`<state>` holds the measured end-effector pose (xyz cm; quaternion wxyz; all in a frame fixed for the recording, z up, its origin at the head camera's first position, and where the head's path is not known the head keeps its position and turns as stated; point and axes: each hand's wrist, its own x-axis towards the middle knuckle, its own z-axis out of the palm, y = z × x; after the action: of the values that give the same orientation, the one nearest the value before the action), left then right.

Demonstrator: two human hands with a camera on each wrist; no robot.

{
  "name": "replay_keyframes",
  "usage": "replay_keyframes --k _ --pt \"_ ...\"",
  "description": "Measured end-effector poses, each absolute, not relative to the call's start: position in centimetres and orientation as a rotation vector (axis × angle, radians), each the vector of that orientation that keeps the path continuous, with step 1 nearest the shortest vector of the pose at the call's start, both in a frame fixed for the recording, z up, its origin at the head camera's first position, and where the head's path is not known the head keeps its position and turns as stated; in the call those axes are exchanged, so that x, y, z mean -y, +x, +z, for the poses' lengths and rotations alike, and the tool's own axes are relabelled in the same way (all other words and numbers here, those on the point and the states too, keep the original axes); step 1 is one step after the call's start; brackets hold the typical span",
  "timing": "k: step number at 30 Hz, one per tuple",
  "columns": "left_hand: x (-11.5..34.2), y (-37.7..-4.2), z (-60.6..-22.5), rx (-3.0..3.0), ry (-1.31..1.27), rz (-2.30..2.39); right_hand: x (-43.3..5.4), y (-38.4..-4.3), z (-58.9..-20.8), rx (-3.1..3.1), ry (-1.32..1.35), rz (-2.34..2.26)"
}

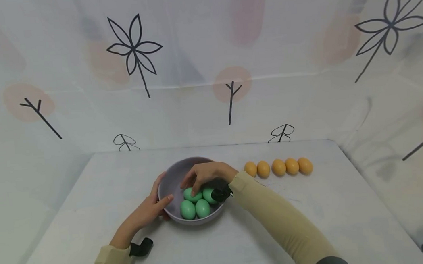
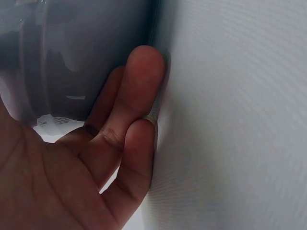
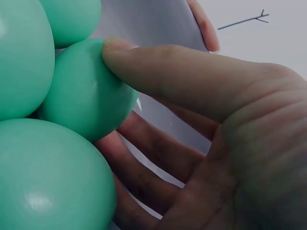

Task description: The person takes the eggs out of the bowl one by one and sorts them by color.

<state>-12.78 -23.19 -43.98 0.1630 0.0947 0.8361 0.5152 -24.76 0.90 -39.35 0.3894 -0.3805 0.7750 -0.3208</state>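
A grey-purple bowl (image 1: 171, 183) stands on the table with several green eggs (image 1: 188, 210) gathered in its near part. My left hand (image 1: 152, 206) holds the bowl at its left side, thumb over the rim and fingers against the outer wall; in the left wrist view the fingers (image 2: 144, 72) lie low between bowl and table. Inside the bowl, my right hand (image 1: 206, 173) has its thumb and fingers around one green egg (image 3: 86, 91), which touches the neighbouring eggs. The right wrist view shows the thumb pressed on that egg, with the fingers on its other side.
To the right of the bowl, several orange-yellow eggs (image 1: 278, 167) lie in a row near the back of the white table (image 1: 204, 253). A pale cloth (image 1: 195, 108) with leaf and twig drawings hangs behind. Black wrist cameras (image 1: 142, 247) sit on both wrists.
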Motion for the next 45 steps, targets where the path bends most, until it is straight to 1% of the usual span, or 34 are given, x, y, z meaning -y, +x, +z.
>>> replay_keyframes --k 10,22,34,45 --pt "23.2 -12.8 -44.0 -2.407 0.251 1.439 -0.8 -24.7 -39.4 -2.025 -0.987 -0.776" --pt "23.2 -12.8 -44.3 -2.421 0.255 1.446 -0.6 -24.4 -39.1 -1.956 -0.983 -0.897" --pt "23.3 -12.7 -44.4 -2.402 0.248 1.45 -1.2 -23.9 -37.1 -1.954 -1.015 -0.999" --pt "23.3 -12.7 -44.2 -2.393 0.258 1.452 -3.7 -23.5 -34.6 -1.929 -1.038 -1.17"
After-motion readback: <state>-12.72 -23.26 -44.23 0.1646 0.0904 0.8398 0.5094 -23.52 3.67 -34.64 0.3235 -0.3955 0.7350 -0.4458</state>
